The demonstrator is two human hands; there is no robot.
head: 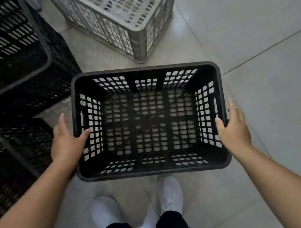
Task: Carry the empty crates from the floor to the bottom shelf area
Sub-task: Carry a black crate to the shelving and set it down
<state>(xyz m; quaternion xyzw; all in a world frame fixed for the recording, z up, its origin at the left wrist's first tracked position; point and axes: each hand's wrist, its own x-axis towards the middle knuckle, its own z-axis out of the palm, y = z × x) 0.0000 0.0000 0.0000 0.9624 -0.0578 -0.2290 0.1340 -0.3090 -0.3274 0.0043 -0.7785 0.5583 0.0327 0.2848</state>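
Pale grey floor tiles [273, 107] run under my white shoes [169, 193]. Just ahead of them I hold a black crate [156, 169], empty, its walls and bottom all open lattice, mouth up, long axis lying left to right. My left hand [66, 144] and right hand [233, 128] clasp its short ends, thumbs hooked over the rim. Beyond stand larger black crates [7, 63] at left and a grey crate [121, 12].

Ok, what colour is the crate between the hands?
Black, with grid-perforated walls and base; the head view shows the crate clearly.
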